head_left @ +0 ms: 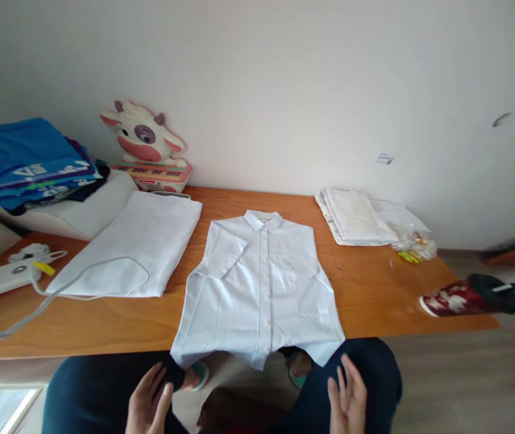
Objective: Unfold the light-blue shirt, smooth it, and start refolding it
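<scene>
A white short-sleeved button-up shirt (pixel 239 301) lies front up on the wooden table (pixel 374 301), its collar toward the wall. Both sleeves are laid inward over the front, and the hem hangs past the table's near edge. My left hand (pixel 149 401) is below the shirt's left hem corner, over my thigh, fingers apart and holding nothing. Near the right hem corner is my right hand (pixel 348 395), also open, thumb and fingers spread. Neither hand touches the shirt.
Left of the shirt lies folded white cloth (pixel 149 241) crossed by a grey cable (pixel 81 274) near a power strip (pixel 2 280). Behind are blue folded clothes (pixel 26 160) and a cow toy keyboard (pixel 146 147). On the right are white folded cloths (pixel 356 217), a plastic bag (pixel 417 244) and a tumbler (pixel 465 295).
</scene>
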Motion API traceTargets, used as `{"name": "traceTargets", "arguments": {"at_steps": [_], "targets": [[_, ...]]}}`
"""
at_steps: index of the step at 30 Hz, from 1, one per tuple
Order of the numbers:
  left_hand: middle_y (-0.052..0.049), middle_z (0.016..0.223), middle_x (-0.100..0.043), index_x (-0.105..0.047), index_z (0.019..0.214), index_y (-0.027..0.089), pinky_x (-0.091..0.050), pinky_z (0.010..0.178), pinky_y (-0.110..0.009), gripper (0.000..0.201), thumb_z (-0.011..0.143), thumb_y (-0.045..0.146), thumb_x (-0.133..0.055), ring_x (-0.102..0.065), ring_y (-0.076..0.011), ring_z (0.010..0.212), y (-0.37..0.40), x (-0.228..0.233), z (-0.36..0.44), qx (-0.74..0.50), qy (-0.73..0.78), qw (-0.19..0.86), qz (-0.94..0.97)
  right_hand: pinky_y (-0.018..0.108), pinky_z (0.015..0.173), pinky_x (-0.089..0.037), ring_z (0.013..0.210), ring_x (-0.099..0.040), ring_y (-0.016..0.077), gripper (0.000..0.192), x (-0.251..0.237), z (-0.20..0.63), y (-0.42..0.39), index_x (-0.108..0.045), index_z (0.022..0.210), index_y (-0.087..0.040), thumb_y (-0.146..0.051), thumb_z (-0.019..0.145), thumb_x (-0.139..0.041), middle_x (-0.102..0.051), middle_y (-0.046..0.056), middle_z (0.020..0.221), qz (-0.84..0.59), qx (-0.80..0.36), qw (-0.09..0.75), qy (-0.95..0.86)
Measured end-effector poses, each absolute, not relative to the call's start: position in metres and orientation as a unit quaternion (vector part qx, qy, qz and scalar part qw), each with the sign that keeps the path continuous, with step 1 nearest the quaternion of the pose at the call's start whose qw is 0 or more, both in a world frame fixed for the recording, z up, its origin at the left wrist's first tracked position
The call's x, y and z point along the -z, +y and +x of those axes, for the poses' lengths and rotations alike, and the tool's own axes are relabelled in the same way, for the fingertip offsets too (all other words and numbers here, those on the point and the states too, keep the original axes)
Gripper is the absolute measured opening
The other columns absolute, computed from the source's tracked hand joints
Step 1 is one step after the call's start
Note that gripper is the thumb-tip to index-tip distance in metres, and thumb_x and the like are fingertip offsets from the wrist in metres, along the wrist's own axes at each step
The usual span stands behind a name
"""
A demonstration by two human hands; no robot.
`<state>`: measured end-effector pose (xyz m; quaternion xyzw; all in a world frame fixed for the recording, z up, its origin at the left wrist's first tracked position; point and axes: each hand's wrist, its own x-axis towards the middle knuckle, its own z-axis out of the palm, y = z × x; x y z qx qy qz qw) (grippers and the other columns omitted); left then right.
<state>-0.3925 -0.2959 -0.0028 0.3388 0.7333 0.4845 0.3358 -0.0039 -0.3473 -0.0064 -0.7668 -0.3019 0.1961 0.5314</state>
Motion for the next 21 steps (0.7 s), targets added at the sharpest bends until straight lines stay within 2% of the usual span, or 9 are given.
{"name": "traceTargets", "arguments": {"at_steps": [2, 3, 6, 8, 11, 14, 17, 19, 21], "targets": [[-0.007, 0.140, -0.073, -0.067, 0.132, 0.028, -0.063, 0.105, -0.052, 0.072, 0.075, 0.071, -0.079, -0.066, -0.0405, 0.136, -0.274, -0.005, -0.396, -0.457, 0.721, 0.375, 0.361, 0.061, 0.110, -0.060, 0.152, -0.052, 0.0405, 0.085, 0.003, 0.000, -0.329, -0.042, 0.161, -0.035, -0.068, 0.087, -0.066, -0.053, 0.015, 0.165, -0.764, -0.223, 0.529, -0.296], [-0.006, 0.129, -0.078, -0.072, 0.123, 0.027, -0.065, 0.100, -0.050, 0.070, 0.071, 0.072, -0.082, -0.070, -0.0408, 0.129, -0.262, -0.012, -0.397, -0.445, 0.714, 0.392, 0.373, 0.059, 0.108, -0.061, 0.148, -0.057, 0.0414, 0.083, -0.001, 0.003, -0.318, -0.049, 0.157, -0.032, -0.069, 0.085, -0.067, -0.059, 0.017, 0.159, -0.762, -0.253, 0.521, -0.289], [-0.003, 0.089, -0.080, -0.078, 0.092, 0.023, -0.066, 0.081, -0.044, 0.058, 0.066, 0.075, -0.085, -0.077, -0.0379, 0.097, -0.241, -0.034, -0.401, -0.420, 0.681, 0.443, 0.404, 0.051, 0.093, -0.065, 0.115, -0.077, 0.0418, 0.060, -0.016, 0.017, -0.299, -0.075, 0.119, -0.025, -0.071, 0.081, -0.071, -0.081, 0.016, 0.119, -0.746, -0.337, 0.499, -0.284], [-0.003, 0.080, -0.076, -0.077, 0.085, 0.023, -0.064, 0.072, -0.038, 0.053, 0.071, 0.074, -0.083, -0.074, -0.0321, 0.083, -0.244, -0.038, -0.408, -0.415, 0.656, 0.473, 0.418, 0.047, 0.081, -0.066, 0.095, -0.079, 0.0388, 0.049, -0.021, 0.029, -0.303, -0.077, 0.097, -0.026, -0.072, 0.080, -0.073, -0.083, 0.011, 0.098, -0.731, -0.357, 0.515, -0.270], [-0.002, 0.078, -0.072, -0.075, 0.084, 0.024, -0.057, 0.063, -0.031, 0.048, 0.080, 0.072, -0.079, -0.066, -0.0247, 0.072, -0.259, -0.027, -0.419, -0.391, 0.648, 0.503, 0.417, 0.046, 0.070, -0.063, 0.082, -0.078, 0.0368, 0.044, -0.024, 0.050, -0.318, -0.075, 0.083, -0.030, -0.074, 0.080, -0.069, -0.080, 0.007, 0.085, -0.730, -0.350, 0.522, -0.270], [-0.001, 0.075, -0.069, -0.075, 0.082, 0.024, -0.053, 0.058, -0.029, 0.051, 0.077, 0.075, -0.079, -0.064, -0.0231, 0.068, -0.270, -0.013, -0.420, -0.374, 0.661, 0.515, 0.397, 0.053, 0.077, -0.063, 0.086, -0.077, 0.0408, 0.040, -0.027, 0.067, -0.324, -0.076, 0.086, -0.035, -0.074, 0.080, -0.067, -0.080, 0.008, 0.090, -0.778, -0.285, 0.438, -0.349], [-0.003, 0.078, -0.072, -0.076, 0.084, 0.023, -0.056, 0.061, -0.032, 0.053, 0.072, 0.074, -0.083, -0.067, -0.0263, 0.072, -0.275, -0.012, -0.410, -0.375, 0.666, 0.505, 0.401, 0.063, 0.081, -0.061, 0.089, -0.078, 0.0445, 0.042, -0.033, 0.073, -0.318, -0.074, 0.105, -0.042, -0.075, 0.082, -0.062, -0.080, 0.010, 0.094, -0.812, -0.205, 0.372, -0.400], [-0.003, 0.072, -0.068, -0.074, 0.081, 0.023, -0.054, 0.057, -0.033, 0.053, 0.068, 0.074, -0.085, -0.064, -0.0262, 0.067, -0.279, -0.018, -0.399, -0.374, 0.679, 0.481, 0.409, 0.068, 0.084, -0.060, 0.090, -0.077, 0.0466, 0.047, -0.038, 0.069, -0.311, -0.071, 0.119, -0.049, -0.076, 0.081, -0.060, -0.077, 0.012, 0.095, -0.819, -0.124, 0.367, -0.424], [-0.001, 0.064, -0.061, -0.070, 0.075, 0.023, -0.049, 0.050, -0.031, 0.055, 0.066, 0.075, -0.085, -0.059, -0.0230, 0.059, -0.285, -0.026, -0.387, -0.383, 0.692, 0.456, 0.409, 0.071, 0.083, -0.060, 0.088, -0.076, 0.0465, 0.044, -0.044, 0.055, -0.301, -0.070, 0.119, -0.056, -0.076, 0.081, -0.061, -0.076, 0.014, 0.095, -0.805, -0.064, 0.400, -0.434]]}}
